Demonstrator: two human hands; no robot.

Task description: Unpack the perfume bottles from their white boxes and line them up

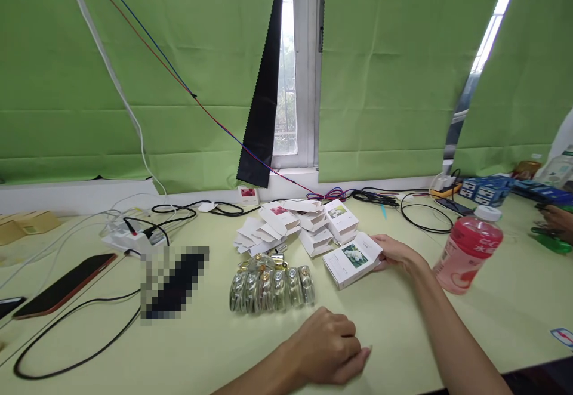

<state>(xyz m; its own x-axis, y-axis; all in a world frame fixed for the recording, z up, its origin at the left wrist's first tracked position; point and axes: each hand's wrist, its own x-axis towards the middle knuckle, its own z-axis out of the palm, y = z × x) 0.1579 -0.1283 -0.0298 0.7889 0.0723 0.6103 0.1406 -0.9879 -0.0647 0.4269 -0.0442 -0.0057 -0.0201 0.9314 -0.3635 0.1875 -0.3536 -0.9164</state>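
My right hand (pixel 388 253) grips the right end of a small white carton (pixel 353 260) with a white-flower picture, tilted above the table. Closed with curled fingers, my left hand (pixel 333 347) rests on the tabletop, thumb pointing right; nothing shows in it. Just beyond it, several small clear glass bottles (pixel 273 290) with gold or silver tops stand side by side, and more lie behind them. Farther back is a loose heap of white cartons (pixel 280 222), some with open flaps. One carton (pixel 342 221) in the heap carries a flower picture.
A pink drink bottle (pixel 468 249) stands right of my right forearm. Black cables (pixel 371 198) run along the wall. At left are a power strip (pixel 134 240) and a phone (pixel 67 284). Another person's hand (pixel 557 222) is at the far right, near a green object (pixel 550 240).
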